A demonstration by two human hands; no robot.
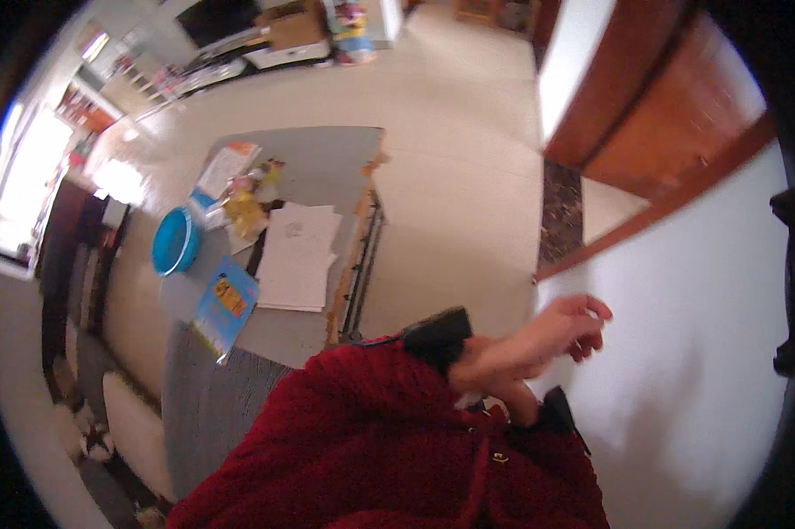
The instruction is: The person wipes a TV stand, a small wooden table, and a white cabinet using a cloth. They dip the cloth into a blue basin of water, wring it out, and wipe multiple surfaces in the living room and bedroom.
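Observation:
My left hand (pixel 566 327) reaches across my body to the right, in front of a white wall. Its fingers are loosely bent and apart, and nothing shows between them. Below it, my right hand (pixel 520 400) is mostly hidden behind the left wrist. A small white bit (pixel 469 401) shows beside it, too blurred to name. Both wrists carry black bands; the left wristband (pixel 440 336) sits over the cuff of a dark red knitted garment (pixel 397 436) with metal fastenings down its front.
A grey-covered table (pixel 318 155) stands to the left. On it are paper sheets (pixel 298 258), a blue basket (pixel 175 241), a blue picture book (pixel 225 304) and yellow packaging (pixel 244 213). A white wall (pixel 688 317) and brown wooden door (pixel 675 112) are at right.

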